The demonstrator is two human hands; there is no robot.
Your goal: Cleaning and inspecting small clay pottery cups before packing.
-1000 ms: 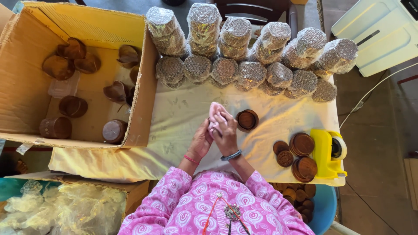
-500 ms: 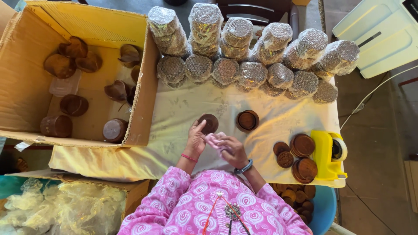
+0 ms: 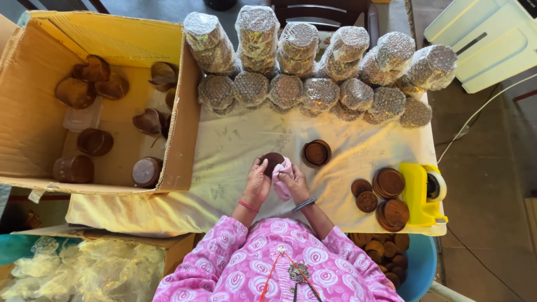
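Dark brown round bowl (image 3: 272,160) against a pale pink cloth (image 3: 281,182). Pink sleeves (image 3: 224,251) swirl with white rose print. Cream floral cloth covers the counter (image 3: 235,151). Bright yellow tape dispenser (image 3: 420,193) at right; silvery wrapped stacks (image 3: 319,72) far; tan cardboard box (image 3: 33,112) left.

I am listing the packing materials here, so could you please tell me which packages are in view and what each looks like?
Cardboard box: left of table, open, brown, holding dark brown bowls.
Wrapped stacks: table's far edge, clear-film cylinders in two rows.
Plastic bags: bottom left, clear, crumpled.
No labels, signs or screens show.
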